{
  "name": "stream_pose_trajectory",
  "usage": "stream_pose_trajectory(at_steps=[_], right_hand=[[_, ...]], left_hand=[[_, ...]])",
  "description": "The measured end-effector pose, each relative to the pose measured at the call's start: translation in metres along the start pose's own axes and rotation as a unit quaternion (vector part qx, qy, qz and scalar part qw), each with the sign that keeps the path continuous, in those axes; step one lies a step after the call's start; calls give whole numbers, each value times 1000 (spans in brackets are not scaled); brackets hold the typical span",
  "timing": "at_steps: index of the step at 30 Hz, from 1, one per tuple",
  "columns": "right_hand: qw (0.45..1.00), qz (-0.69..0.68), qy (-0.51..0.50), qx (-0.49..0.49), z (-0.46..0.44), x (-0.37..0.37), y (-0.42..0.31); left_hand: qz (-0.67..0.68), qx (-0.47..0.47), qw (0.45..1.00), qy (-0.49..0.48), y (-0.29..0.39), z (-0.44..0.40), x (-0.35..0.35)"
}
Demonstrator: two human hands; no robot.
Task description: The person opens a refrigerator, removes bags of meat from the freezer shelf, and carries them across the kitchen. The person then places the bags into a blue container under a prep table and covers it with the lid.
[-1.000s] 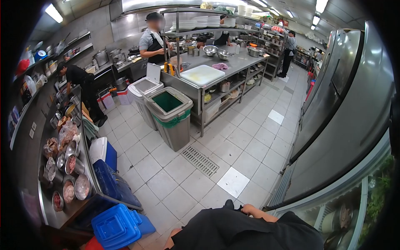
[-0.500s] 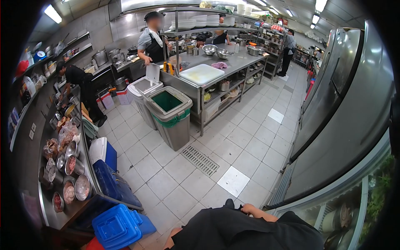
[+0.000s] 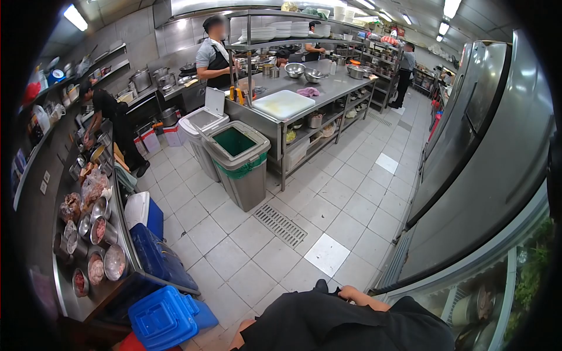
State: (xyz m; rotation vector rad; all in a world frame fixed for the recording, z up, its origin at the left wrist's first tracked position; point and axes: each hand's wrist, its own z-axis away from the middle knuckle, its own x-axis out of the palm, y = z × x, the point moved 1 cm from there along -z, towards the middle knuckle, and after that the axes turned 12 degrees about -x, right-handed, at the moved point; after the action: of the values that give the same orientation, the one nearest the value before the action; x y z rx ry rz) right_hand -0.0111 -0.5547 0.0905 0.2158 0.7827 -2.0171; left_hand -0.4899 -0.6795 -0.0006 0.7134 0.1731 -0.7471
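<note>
My right hand [image 3: 349, 293] rests low in front of my dark clothing [image 3: 345, 322], close to the foot of the steel refrigerator [image 3: 468, 199]. Its fingers look curled together around a small pale spot that I cannot make out. Of my left side only a bit of bare arm [image 3: 243, 334] shows at the bottom edge; the hand itself is out of sight. A dark shoe tip [image 3: 321, 285] pokes out beside my right hand on the tiled floor.
Left, a counter holds steel bowls of meat [image 3: 115, 261]; blue lidded box [image 3: 164, 319] and coolers [image 3: 153, 257] stand beneath. Ahead are grey bins [image 3: 241, 175], a floor drain [image 3: 281, 225] and a steel worktable [image 3: 345, 82]. Several co-workers [image 3: 212, 58] stand farther back.
The co-worker behind the bins has drawn a hand back from the bin lid and stands more upright. Another behind the shelf has shifted into clearer view. My right hand stays put.
</note>
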Motion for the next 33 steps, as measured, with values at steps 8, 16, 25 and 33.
stream_pose_trajectory(at_steps=[8,16,25,33], right_hand=[[1000,2,12,-12,7,-1,-4],[1000,-26,6,-7,-9,4,13],[1000,-28,12,1,-10,5,16],[999,-38,10,6,-6,6,12]], left_hand=[[0,-5,1000,0,1,0,-1],[0,-9,1000,-2,2,1,1],[2,-14,1000,-4,4,1,1],[5,-18,1000,-6,4,1,0]])
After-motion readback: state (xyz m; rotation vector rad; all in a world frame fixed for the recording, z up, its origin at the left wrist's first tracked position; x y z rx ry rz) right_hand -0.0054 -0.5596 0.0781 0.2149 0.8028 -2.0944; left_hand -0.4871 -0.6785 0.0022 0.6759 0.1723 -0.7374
